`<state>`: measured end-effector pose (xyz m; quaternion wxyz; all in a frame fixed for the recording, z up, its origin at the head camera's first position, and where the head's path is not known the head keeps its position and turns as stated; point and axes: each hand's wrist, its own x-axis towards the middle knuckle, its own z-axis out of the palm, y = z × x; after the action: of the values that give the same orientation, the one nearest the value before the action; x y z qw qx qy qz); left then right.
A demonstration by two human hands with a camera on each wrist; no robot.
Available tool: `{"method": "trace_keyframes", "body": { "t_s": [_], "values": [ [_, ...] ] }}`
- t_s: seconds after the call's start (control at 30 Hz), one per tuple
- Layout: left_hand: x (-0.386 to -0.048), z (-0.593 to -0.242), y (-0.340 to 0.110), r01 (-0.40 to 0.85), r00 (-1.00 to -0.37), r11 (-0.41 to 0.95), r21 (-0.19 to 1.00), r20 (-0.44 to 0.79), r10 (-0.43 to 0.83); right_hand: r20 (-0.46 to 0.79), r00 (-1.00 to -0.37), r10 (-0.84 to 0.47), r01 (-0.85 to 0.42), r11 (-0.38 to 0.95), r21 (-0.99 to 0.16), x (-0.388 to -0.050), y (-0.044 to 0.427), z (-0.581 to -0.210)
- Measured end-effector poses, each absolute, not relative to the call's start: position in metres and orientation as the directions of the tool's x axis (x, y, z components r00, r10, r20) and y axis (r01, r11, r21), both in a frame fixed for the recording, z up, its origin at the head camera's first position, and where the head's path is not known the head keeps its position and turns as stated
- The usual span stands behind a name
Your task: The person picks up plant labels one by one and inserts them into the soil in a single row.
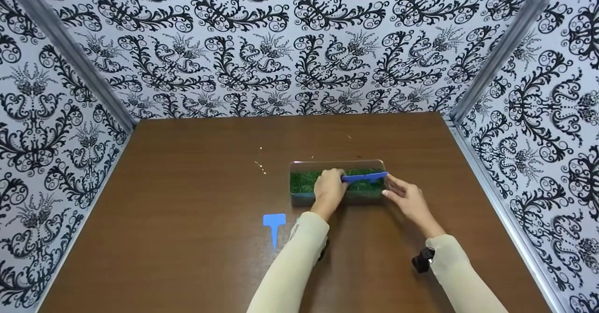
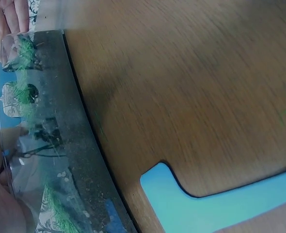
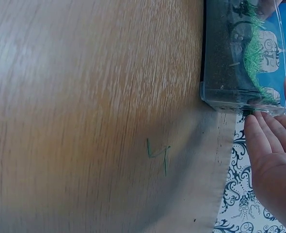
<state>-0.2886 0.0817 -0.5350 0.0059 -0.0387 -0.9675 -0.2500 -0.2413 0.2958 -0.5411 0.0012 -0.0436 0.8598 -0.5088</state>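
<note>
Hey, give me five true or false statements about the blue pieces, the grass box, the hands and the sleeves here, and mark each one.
1. The clear container has green grass in it. True.
2. The T-shaped blue piece stands upright in the grass. False: it lies on the table, outside the container.
3. The left hand is over the container, at one end of the blue strip. True.
4. The right hand is at the container's left end. False: it is at the right end.
5. Both sleeves are pale. True.
</note>
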Motion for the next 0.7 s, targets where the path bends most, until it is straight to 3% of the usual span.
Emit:
{"method": "trace_keyframes", "body": {
  "t_s": [0.7],
  "values": [
    [-0.2868,-0.5361,0.0778,0.083,-0.996,0.809,0.582,0.025,0.084,0.045,-0.996,-0.078,-0.076,0.465,-0.882,-0.2414,0.2962,-0.543]
  ]
}}
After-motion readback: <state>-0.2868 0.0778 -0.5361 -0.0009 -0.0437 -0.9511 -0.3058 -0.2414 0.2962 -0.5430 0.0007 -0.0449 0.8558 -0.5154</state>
